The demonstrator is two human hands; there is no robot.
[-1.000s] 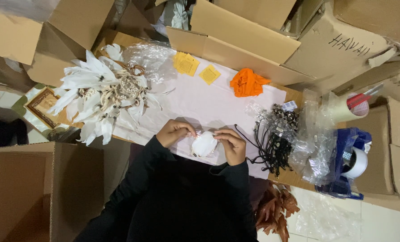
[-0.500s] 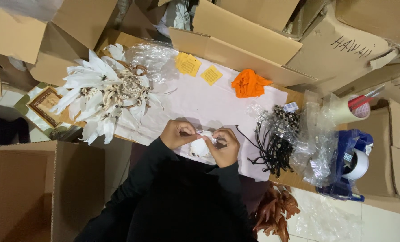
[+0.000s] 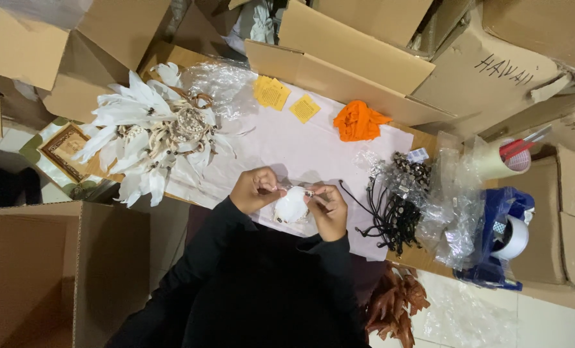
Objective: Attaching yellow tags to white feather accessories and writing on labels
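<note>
Cardboard boxes crowd all around a pale cloth-covered surface (image 3: 313, 151). Left hand (image 3: 255, 190) and right hand (image 3: 326, 207) both pinch a small white round shell piece (image 3: 291, 206) between their fingers, low at centre. White feather dreamcatchers (image 3: 152, 132) lie around 10 o'clock, black cord necklaces (image 3: 394, 206) at 3, crumpled orange cloth (image 3: 360, 121) at 1.

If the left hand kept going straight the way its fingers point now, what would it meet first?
The left hand points toward the right hand; it would probably meet the small white piece held between them first, though depth is unclear.
</note>
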